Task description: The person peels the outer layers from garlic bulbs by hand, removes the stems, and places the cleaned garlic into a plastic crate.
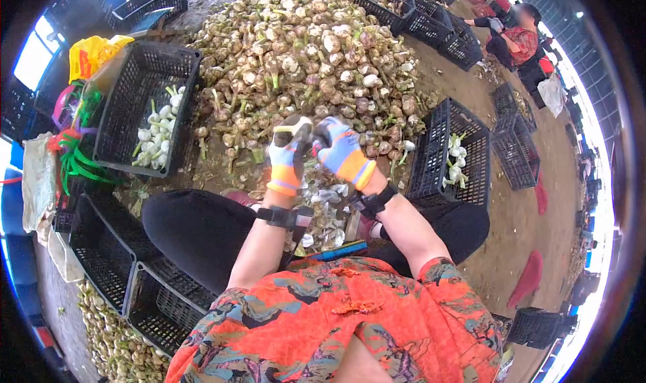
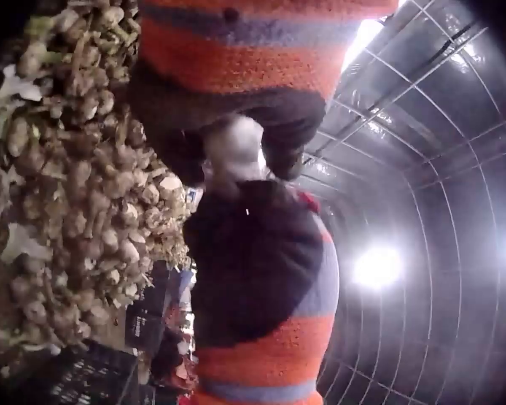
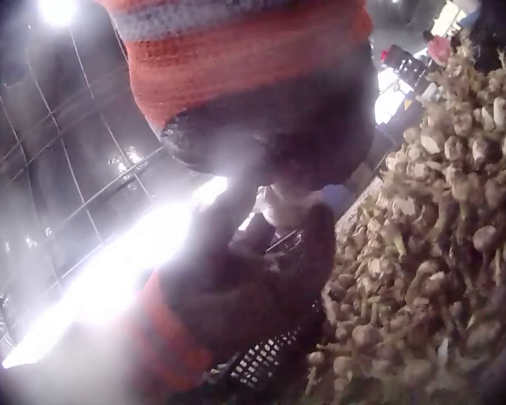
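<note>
Both hands wear orange, blue and grey gloves with dark palms and meet in front of the body. My left hand pinches a pale garlic bulb between dark fingertips, clearest in the left wrist view. Curled against the same bulb, the fingers of my right hand grip it from the other side. The hands hide most of the bulb in the head view. Beyond them lies a large heap of untrimmed garlic. Papery skins litter the ground below the wrists.
A black crate with white bulbs stands left; another crate with bulbs stands right. Empty crates flank the left knee. More garlic lies lower left. A person sits at the upper right.
</note>
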A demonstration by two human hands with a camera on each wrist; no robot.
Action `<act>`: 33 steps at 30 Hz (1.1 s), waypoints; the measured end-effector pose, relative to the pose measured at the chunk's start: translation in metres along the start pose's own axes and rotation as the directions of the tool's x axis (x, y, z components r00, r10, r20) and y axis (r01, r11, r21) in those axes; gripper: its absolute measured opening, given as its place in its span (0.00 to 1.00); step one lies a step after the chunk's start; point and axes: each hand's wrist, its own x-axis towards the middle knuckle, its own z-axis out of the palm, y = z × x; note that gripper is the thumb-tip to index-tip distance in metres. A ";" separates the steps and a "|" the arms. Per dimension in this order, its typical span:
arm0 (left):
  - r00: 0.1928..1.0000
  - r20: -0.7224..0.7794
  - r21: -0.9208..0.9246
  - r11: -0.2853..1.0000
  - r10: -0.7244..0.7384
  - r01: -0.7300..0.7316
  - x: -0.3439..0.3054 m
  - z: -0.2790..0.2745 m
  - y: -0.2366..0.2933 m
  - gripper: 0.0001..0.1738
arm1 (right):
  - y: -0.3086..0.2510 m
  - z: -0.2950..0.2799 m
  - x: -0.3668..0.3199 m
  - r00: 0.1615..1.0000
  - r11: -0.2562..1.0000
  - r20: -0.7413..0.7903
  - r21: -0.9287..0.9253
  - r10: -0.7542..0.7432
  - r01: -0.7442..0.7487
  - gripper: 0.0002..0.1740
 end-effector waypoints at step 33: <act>0.936 -0.340 -0.733 0.597 0.095 -0.326 0.051 -0.108 0.075 0.41 | 0.154 0.158 0.016 0.774 0.843 0.362 -0.064 0.519 -0.535 0.14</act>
